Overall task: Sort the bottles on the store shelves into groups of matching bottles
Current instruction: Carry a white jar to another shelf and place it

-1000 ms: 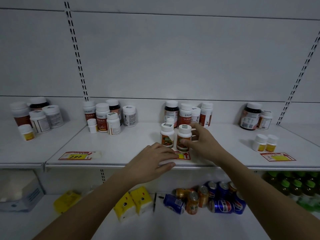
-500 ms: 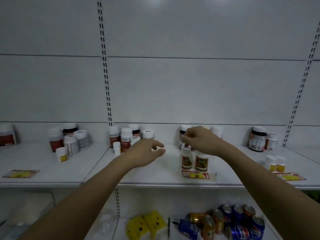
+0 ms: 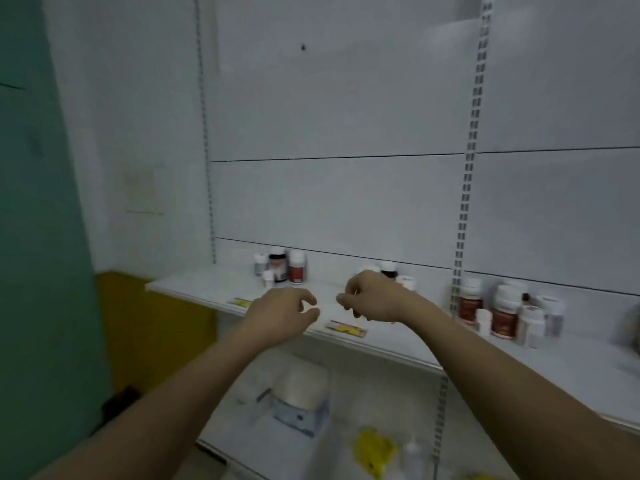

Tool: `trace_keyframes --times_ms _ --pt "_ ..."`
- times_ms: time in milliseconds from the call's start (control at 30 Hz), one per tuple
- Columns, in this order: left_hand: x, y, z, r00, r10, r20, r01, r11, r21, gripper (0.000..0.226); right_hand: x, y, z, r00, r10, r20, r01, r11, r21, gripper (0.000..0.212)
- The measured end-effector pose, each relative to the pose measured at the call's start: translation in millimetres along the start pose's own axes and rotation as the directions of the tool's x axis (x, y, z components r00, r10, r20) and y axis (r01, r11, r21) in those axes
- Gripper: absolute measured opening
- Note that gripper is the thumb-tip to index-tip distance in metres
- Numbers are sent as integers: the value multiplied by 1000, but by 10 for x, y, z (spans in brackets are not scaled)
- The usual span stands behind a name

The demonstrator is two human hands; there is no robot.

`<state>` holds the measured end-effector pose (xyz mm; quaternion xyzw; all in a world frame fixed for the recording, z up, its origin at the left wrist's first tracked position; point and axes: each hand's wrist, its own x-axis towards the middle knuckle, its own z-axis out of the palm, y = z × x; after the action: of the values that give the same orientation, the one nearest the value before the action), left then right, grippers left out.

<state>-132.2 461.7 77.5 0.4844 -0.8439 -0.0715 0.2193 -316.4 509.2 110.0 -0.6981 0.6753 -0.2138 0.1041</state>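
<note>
Bottles with white caps stand in clusters along the white shelf (image 3: 398, 344). One cluster (image 3: 287, 270) is at the far left. A second cluster (image 3: 389, 268) is partly hidden behind my right hand. A third cluster with red-brown labels (image 3: 502, 313) stands to the right of the upright. My left hand (image 3: 284, 315) hovers over the shelf's front edge, fingers loosely curled, holding nothing. My right hand (image 3: 374, 299) hangs beside it with fingers curled downward. The blur hides whether it pinches anything.
Two price tags lie on the shelf edge, one (image 3: 346, 329) between my hands and one (image 3: 239, 302) farther left. Below are a white box (image 3: 301, 396) and a yellow pack (image 3: 375, 448). A teal wall (image 3: 34, 237) and a yellow panel (image 3: 149, 327) stand at the left.
The view has swung left, to the shelf's left end. Both hands have left the middle bottles and moved left, and now hover close together.
</note>
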Motion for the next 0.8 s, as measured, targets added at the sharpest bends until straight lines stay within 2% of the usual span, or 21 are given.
trace_keyframes --times_ms 133,267,400,567,700,800 --pt "-88 -862 -477 994 -99 -42 100 995 23 33 526 -727 436 998 -62 15 63 996 -63 37" --pt "21 -1447 -703 987 -141 -81 141 990 -7 31 1012 -1044 672 996 -85 15 86 994 -63 40" --pt "274 -1835 -611 988 -136 -70 135 991 -21 33 1468 -1072 947 998 -42 43 44 998 -50 38" --pt "786 -2201 -411 994 -111 21 111 994 -6 38 2053 -916 1105 995 53 90 -50 998 -33 31" --pt "1348 -2450 -476 998 -64 8 63 998 26 36 2613 -837 1071 992 121 21 -121 992 22 24" --pt "1740 -2706 -460 999 -26 -26 25 998 -51 32 2998 -832 1168 986 147 -76 -143 988 53 21"
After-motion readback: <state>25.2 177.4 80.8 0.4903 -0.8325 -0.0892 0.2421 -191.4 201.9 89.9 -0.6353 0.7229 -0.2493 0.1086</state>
